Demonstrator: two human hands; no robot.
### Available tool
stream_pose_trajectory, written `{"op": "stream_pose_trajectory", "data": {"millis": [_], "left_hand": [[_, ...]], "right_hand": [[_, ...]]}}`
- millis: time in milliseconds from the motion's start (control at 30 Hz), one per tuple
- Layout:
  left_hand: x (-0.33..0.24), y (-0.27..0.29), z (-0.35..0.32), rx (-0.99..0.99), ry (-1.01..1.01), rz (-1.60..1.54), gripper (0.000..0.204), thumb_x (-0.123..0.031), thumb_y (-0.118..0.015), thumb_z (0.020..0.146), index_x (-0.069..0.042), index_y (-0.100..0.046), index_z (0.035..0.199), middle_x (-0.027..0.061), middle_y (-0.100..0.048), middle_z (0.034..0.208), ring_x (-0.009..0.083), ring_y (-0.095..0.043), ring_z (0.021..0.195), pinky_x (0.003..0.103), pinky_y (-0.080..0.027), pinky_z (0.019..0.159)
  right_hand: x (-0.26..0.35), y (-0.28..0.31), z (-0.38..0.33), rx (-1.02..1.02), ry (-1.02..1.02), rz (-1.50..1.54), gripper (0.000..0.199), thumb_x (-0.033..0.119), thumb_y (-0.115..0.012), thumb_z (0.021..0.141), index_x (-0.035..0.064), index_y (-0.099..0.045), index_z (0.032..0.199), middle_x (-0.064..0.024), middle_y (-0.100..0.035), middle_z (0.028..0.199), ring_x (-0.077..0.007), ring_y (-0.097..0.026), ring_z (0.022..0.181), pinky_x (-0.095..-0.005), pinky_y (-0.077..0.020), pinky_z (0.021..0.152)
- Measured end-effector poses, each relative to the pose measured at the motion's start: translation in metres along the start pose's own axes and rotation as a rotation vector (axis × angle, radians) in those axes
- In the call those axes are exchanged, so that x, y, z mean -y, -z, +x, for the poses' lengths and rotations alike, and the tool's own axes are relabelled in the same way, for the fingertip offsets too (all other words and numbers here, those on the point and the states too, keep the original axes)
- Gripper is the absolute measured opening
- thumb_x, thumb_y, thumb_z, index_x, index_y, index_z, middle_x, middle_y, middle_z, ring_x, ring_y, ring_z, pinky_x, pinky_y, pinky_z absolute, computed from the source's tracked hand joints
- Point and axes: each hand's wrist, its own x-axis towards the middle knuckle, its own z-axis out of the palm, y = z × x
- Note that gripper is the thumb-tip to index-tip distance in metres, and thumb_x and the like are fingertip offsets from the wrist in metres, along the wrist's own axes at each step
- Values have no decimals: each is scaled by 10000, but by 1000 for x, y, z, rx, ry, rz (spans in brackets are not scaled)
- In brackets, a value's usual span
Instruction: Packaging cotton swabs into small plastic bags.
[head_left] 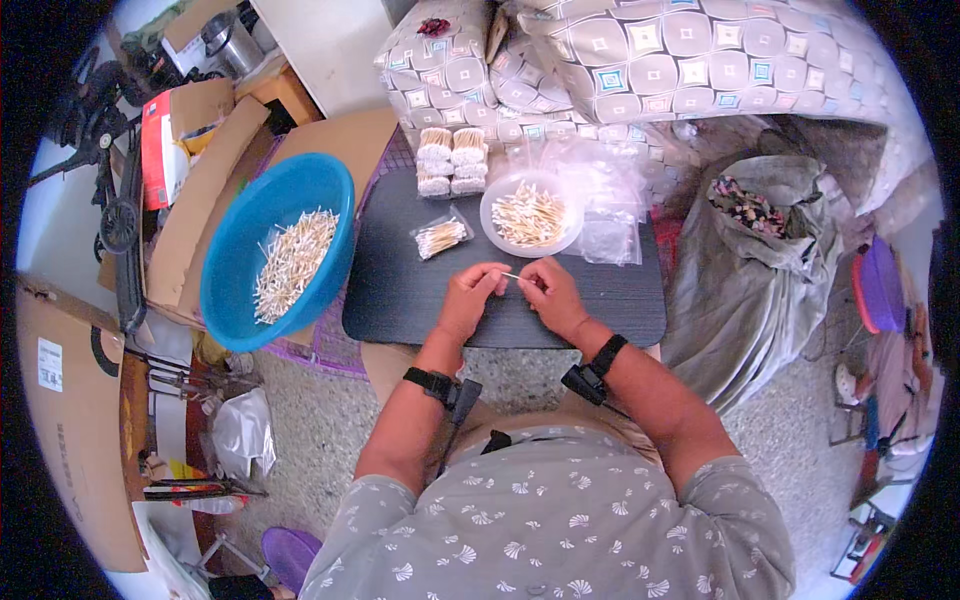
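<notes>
My left hand and my right hand meet over the near part of a dark table. Between their pinched fingertips runs a thin cotton swab, its ends hidden by the fingers. Just beyond them stands a white bowl full of loose cotton swabs. A small clear bag of swabs lies to the bowl's left. Farther back, several filled swab packs are stacked. Clear plastic bags lie flat to the right of the bowl.
A big blue basin with a heap of swabs tilts at the table's left, beside cardboard. A patterned covered sofa stands behind the table. Grey cloth drapes at the right.
</notes>
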Motion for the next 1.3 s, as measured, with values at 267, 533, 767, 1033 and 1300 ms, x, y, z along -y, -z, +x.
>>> {"op": "stream_pose_trajectory", "data": {"millis": [267,533,767,1033,1300], "left_hand": [[-2,-9,-2,40,-391,650,147,-139,-622,859,-26,-660,946,94,-639,906,227,-613,795,324,-492,724],[11,-11,1,31,-376,636,103,-113,-661,814,-17,-633,840,74,-623,822,200,-602,736,294,-473,686],[11,3,7,12,34,-72,225,-178,-523,950,-6,-627,1053,40,-640,992,117,-582,873,262,-470,799],[-5,-2,3,79,-33,70,211,-140,-568,920,17,-650,1035,58,-632,1011,148,-576,951,276,-442,877],[-5,-1,1,68,-52,109,171,-101,-597,884,11,-656,999,54,-627,1015,151,-570,963,280,-434,891]], "right_hand": [[-5,7,0,52,-289,406,127,134,-635,846,29,-580,892,-65,-575,820,-126,-570,683,-269,-458,575],[-11,5,3,52,162,20,148,146,-627,858,31,-583,941,-80,-596,799,-172,-572,597,-302,-479,580],[9,4,2,209,-160,59,178,204,-555,902,27,-572,913,-124,-614,824,-232,-604,651,-353,-481,625],[12,3,2,171,-14,-77,177,203,-586,872,28,-563,866,-149,-614,824,-338,-600,781,-394,-469,681],[12,1,2,135,-29,-72,174,194,-624,848,28,-572,844,-136,-607,796,-310,-595,730,-380,-466,656]]}}
